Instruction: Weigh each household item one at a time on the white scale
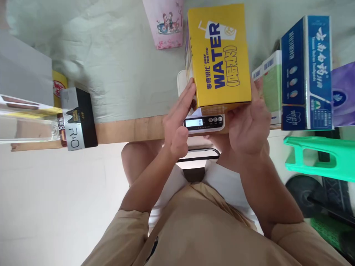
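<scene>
"What are the hands doing?"

"Holding a yellow box (pixel 219 55) between them: left hand (pixel 176 122) at its eight o'clock, right hand (pixel 249 120) at its four."

"Where's the box?"

"Above a scale (pixel 205 122), whose display shows at its six o'clock. Whether they touch, I can't tell."

"Around it?"

"Pink bag (pixel 169 27) at ten, blue box (pixel 318 74) at three."
</scene>
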`<state>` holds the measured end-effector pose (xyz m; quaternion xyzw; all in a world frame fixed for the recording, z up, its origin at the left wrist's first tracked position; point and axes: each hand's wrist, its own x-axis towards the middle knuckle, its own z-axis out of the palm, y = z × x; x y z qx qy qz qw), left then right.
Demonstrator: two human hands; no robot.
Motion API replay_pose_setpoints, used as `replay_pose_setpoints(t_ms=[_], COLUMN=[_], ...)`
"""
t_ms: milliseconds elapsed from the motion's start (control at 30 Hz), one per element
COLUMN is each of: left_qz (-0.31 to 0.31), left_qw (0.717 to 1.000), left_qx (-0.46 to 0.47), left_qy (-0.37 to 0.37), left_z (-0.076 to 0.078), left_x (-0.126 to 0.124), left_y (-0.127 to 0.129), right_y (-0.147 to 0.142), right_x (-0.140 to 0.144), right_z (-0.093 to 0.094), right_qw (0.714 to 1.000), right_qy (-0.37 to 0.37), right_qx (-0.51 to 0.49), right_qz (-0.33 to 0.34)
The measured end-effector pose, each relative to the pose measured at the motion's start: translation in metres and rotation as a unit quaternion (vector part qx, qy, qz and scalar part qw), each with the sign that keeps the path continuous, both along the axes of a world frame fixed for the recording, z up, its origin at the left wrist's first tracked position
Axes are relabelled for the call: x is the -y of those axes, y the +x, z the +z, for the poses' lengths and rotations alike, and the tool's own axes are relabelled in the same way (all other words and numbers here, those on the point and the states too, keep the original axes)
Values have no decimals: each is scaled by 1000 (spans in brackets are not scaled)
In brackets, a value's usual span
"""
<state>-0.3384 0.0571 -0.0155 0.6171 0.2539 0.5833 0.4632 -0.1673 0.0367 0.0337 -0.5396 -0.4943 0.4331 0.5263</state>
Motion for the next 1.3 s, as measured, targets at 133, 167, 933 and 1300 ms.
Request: replay_pose_setpoints(t_ms=[133, 167, 933, 1300], left_qz=[37, 32, 352, 350], left_qw=[999, 999, 933, 932], left_qx=[-4, -13, -29, -64], left_qy=[-36, -29, -66, -71], left_z=[3, 2, -6, -12], left_x=[5, 5, -26, -33], left_y=[5, 4, -23, -21], right_y=[1, 1, 0, -2], right_x=[-6, -7, 19, 20], right_z=[2, 1, -69, -75], right_qw=[999, 999, 955, 958], right_qy=[-4, -3, 188, 152], right_qx=[-50, -51, 113, 132], right_qz=[-6, -9, -200, -203])
